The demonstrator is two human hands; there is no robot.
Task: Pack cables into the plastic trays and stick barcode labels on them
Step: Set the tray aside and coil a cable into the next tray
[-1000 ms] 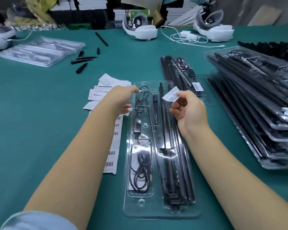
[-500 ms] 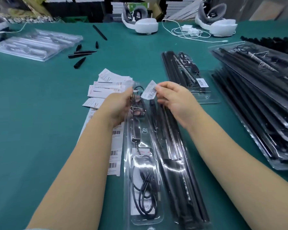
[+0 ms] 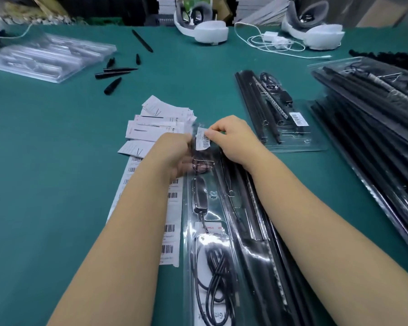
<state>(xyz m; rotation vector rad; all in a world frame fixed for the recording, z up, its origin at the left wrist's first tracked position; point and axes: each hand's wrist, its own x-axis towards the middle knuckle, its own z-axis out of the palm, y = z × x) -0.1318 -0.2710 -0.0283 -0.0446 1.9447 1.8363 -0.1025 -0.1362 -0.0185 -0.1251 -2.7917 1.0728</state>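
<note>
A long clear plastic tray [image 3: 191, 274] lies in front of me, holding a coiled black cable [image 3: 218, 276] and several black rods. My left hand [image 3: 177, 156] grips the tray's far left corner. My right hand [image 3: 231, 137] pinches a white barcode label [image 3: 202, 139] and holds it against the tray's far end, right beside my left hand. A strip of barcode labels [image 3: 171, 231] lies on the table left of the tray, partly under my left forearm.
A packed, labelled tray [image 3: 316, 147] lies at centre right, a stack of packed trays [image 3: 375, 142] further right. Paper cards [image 3: 156, 128] lie beyond the strip. Empty trays [image 3: 45, 57] and black tips [image 3: 112, 85] are at far left; white headsets [image 3: 210, 31] at the back.
My right hand has carried the label leftward and down onto the tray's far end. The tray has slid toward me, and my left hand stays on its corner.
</note>
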